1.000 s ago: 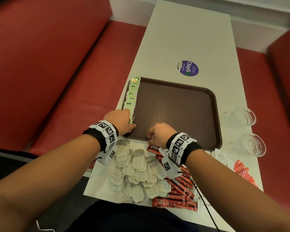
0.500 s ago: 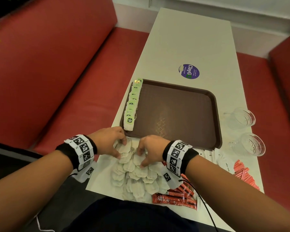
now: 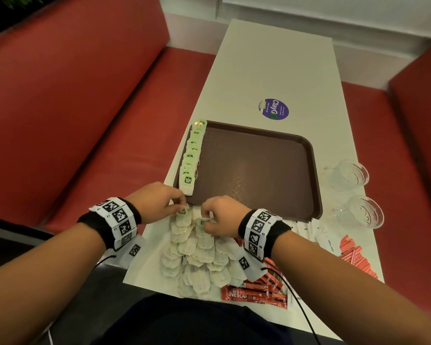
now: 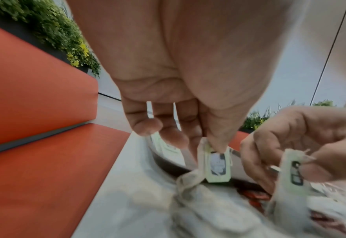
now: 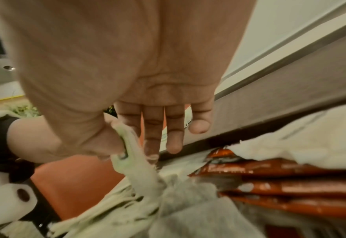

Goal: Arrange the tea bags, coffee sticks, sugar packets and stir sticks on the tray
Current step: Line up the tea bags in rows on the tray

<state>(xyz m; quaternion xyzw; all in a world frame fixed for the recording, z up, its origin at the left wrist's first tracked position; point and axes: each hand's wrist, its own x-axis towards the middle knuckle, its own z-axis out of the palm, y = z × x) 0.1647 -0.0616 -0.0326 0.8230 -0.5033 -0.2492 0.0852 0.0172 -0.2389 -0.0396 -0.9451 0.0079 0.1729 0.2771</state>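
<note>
A brown tray (image 3: 259, 160) lies on the white table, with a row of green-tagged tea bags (image 3: 190, 160) along its left rim. A heap of loose tea bags (image 3: 199, 255) sits in front of the tray's near edge. My left hand (image 3: 178, 209) pinches one tea bag (image 4: 217, 167) by its green tag at the top of the heap. My right hand (image 3: 207, 221) pinches another tea bag (image 5: 131, 154) beside it, also seen from the left wrist as a tagged tea bag (image 4: 294, 173). Red coffee sticks (image 3: 254, 293) lie right of the heap.
Two glass cups (image 3: 347, 173) (image 3: 365, 211) stand right of the tray. Thin red stir sticks (image 3: 353, 255) and white sugar packets (image 3: 326, 236) lie near the right edge. A purple sticker (image 3: 275, 109) marks the table beyond the tray. Red benches (image 3: 72, 108) flank the table.
Both hands drew back from the tray's near left corner to the tea bag heap, and each now pinches a tea bag lifted at the heap's top.
</note>
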